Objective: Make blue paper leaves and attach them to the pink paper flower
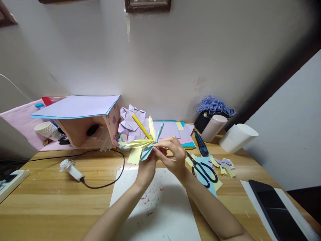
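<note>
Folded yellow and blue paper petals [140, 144] fan out above the near side of the desk, joined at a centre between my hands. My left hand [147, 167] is closed around the base from below. With thumb and fingers pinched together, my right hand [173, 154] grips the blue paper near the centre. A yellow strip [141, 126] rises just behind the petals. Beneath my hands lies a white board [157, 204] with red and dark marks. Which layers my fingertips press is too small to tell.
Black scissors [204, 172], a utility knife [201, 144] and paper scraps [223, 164] lie to the right, with a phone [276, 211] farther out. A hot glue gun [71, 170] and its cable are left. Behind stand a purple paper flower [134, 122] and a cardboard box [112, 124].
</note>
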`<state>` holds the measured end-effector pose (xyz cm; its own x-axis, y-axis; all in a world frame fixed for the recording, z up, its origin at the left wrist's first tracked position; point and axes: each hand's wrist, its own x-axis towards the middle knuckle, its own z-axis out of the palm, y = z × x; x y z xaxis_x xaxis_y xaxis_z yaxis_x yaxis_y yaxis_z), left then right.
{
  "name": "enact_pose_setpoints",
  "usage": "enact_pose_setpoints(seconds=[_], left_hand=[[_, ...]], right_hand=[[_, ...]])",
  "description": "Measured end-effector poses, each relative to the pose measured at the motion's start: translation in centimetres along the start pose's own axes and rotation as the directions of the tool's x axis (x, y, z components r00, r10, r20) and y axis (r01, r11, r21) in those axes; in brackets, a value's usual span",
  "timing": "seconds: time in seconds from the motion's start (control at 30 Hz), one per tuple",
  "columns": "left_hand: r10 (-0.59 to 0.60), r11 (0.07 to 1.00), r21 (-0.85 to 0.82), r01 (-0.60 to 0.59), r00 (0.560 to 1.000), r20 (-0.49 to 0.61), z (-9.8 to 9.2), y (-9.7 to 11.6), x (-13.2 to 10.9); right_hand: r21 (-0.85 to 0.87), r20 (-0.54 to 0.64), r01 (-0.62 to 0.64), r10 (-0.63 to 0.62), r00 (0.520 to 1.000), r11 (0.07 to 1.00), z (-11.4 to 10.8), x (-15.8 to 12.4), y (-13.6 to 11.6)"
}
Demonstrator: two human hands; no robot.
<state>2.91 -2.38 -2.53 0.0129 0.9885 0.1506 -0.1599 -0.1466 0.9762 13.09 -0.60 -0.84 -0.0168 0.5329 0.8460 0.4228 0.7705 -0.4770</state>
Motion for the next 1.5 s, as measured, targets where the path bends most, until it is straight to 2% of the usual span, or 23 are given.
enact_pose_setpoints(seconds=[0.17, 0.27, 0.33, 0.4, 0.43, 0.47, 0.5, 0.57, 0.67, 0.83, 1.0, 1.13, 1.5], left_hand=[[0.03, 1.0, 0.005, -0.03, 0.999, 0.018, -0.1, 0.4, 0.2], [0.042, 0.999, 0.026, -0.041, 0.998, -0.044, -0.9, 0.7, 0.8], [0.043, 0.999, 0.003, -0.043, 0.994, -0.1, -1.7, 1.1, 1.3], [0.052, 0.999, 0.003, -0.052, 0.987, -0.155, -2.5, 1.5, 1.8], [0.059, 0.998, 0.02, -0.057, 0.982, -0.18, -2.8, 1.7, 2.0], [0.068, 0.997, 0.042, -0.061, 0.977, -0.203, -3.1, 1.9, 2.1], [0.078, 0.996, 0.06, -0.067, 0.972, -0.22, -3.3, 2.1, 2.1], [0.093, 0.994, 0.075, -0.078, 0.97, -0.225, -3.4, 2.3, 2.0], [0.086, 0.996, 0.038, -0.081, 0.984, -0.154, -3.2, 2.1, 1.8], [0.016, 0.993, -0.116, -0.022, 0.998, -0.054, -2.8, 1.0, 1.9], [0.02, 0.981, -0.193, -0.017, 1.0, 0.013, -3.0, 0.9, 1.9], [0.024, 0.972, -0.234, -0.022, 1.0, 0.004, -3.3, 1.2, 1.8], [-0.039, 0.942, -0.336, 0.013, 0.997, -0.071, -3.3, 0.8, 2.2]], right_hand=[[0.064, -0.005, -0.098, 0.099, 0.995, 0.993, 0.0, 0.1, -0.3], [0.115, 0.078, -0.241, 0.233, 0.969, 0.964, 0.0, 0.2, 0.2], [0.168, 0.228, -0.434, 0.394, 0.891, 0.885, 0.3, 0.2, 0.6], [0.222, 0.451, -0.63, 0.495, 0.743, 0.744, 0.7, -0.1, 0.9], [0.252, 0.556, -0.698, 0.491, 0.671, 0.67, 1.0, -0.4, 0.9], [0.288, 0.634, -0.746, 0.463, 0.619, 0.601, 1.3, -0.8, 0.8], [0.333, 0.661, -0.767, 0.445, 0.605, 0.548, 1.6, -1.3, 0.7], [0.402, 0.639, -0.762, 0.441, 0.631, 0.508, 2.1, -2.4, 0.0], [0.465, 0.525, -0.729, 0.506, 0.684, 0.503, 2.4, -4.1, -1.1], [0.495, 0.386, -0.7, 0.592, 0.707, 0.514, 2.3, -5.7, -1.9], [0.474, 0.396, -0.703, 0.585, 0.708, 0.53, 2.1, -6.1, -1.7], [0.486, 0.416, -0.701, 0.567, 0.711, 0.522, 2.1, -6.3, -1.6], [0.468, 0.447, -0.736, 0.588, 0.674, 0.488, 2.2, -6.4, -1.4]])
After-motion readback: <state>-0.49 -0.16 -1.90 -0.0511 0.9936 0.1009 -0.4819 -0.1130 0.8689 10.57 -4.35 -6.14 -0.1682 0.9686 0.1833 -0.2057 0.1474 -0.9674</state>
